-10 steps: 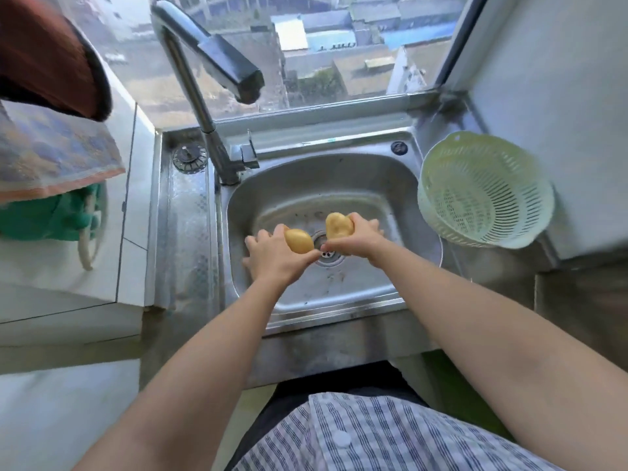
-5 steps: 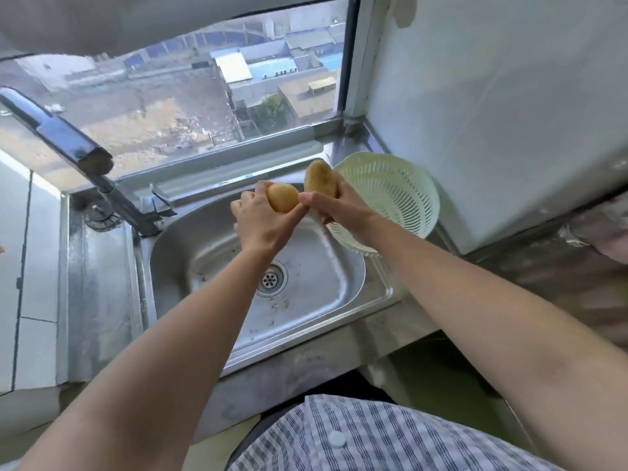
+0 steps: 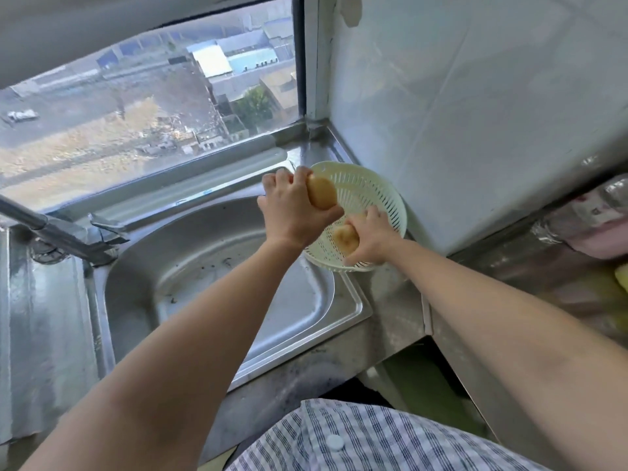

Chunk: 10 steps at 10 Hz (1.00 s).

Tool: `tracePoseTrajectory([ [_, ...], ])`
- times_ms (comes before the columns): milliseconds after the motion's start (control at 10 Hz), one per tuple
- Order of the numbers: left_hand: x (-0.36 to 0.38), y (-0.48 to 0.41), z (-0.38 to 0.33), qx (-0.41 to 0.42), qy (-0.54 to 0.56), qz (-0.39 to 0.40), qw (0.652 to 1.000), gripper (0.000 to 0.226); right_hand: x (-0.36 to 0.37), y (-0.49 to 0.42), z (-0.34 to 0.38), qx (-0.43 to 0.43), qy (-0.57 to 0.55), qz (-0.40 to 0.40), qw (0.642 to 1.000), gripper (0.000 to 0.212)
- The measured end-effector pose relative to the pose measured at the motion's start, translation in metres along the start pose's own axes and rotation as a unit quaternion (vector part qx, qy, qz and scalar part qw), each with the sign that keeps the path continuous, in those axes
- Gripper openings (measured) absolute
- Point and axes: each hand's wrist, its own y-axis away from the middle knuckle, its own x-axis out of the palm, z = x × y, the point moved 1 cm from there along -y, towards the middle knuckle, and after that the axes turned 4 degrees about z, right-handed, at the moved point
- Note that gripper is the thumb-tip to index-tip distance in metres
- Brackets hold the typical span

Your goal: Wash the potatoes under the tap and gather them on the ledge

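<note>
— Which step is judged in hand?
— Gathering: one potato (image 3: 321, 196) is gripped in the left hand (image 3: 293, 206), another potato (image 3: 346, 238) in the right hand (image 3: 371, 238), both held over the colander (image 3: 377, 188) beside the sink (image 3: 190, 266).
— What is called for next?
— Lowering and release inside it.

Two yellow potatoes, one (image 3: 322, 196) higher, one (image 3: 346, 236) lower, gripped over the pale colander (image 3: 380, 195).

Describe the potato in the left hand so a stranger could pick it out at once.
Start at the steel sink under the window, then go to the pale green colander on the ledge to its right. Two potatoes are held over it; this potato is the higher, farther one, gripped by the left hand.
</note>
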Motion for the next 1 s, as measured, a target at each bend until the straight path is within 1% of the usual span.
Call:
tracePoseTrajectory([
  [100,0.019,-0.012,-0.01,0.053,-0.125,0.078,0.988,0.079,0.002,-0.005,-0.004,-0.026,0.096,0.043,0.994,0.063],
  [200,0.037,-0.02,-0.013,0.07,-0.189,0.14,0.969,0.079,-0.002,-0.017,-0.006,-0.035,0.108,0.043,0.993,0.069],
  [300,0.048,-0.027,-0.018,0.079,-0.232,0.175,0.954,0.079,-0.011,-0.025,-0.01,-0.055,0.137,0.019,0.989,0.071],
  [400,0.057,-0.035,-0.018,0.081,-0.235,0.193,0.949,0.069,-0.016,-0.029,-0.016,-0.059,0.141,0.003,0.988,0.069],
  [500,0.068,-0.041,-0.017,0.112,-0.223,0.169,0.954,0.051,-0.018,-0.031,-0.019,-0.053,0.133,0.011,0.99,0.075],
  [600,0.071,-0.046,-0.017,0.124,-0.205,0.153,0.959,0.04,-0.023,-0.032,-0.021,-0.04,0.096,0.029,0.994,0.087],
  [700,0.066,-0.045,-0.014,0.118,-0.195,0.166,0.959,0.043,-0.026,-0.033,-0.02,-0.038,0.085,0.03,0.995,0.081],
  [800,0.06,-0.038,-0.012,0.118,-0.167,0.167,0.964,0.043,-0.026,-0.032,-0.014,-0.044,0.051,0.002,0.998,0.071],
  [900,0.056,-0.033,-0.008,0.116,-0.139,0.147,0.972,0.035,-0.026,-0.03,-0.01,-0.048,-0.013,-0.055,0.997,0.055],
  [1000,0.047,-0.029,-0.005,0.113,-0.128,0.098,0.98,0.023,-0.03,-0.021,-0.001,-0.063,-0.07,-0.114,0.989,0.042],
])
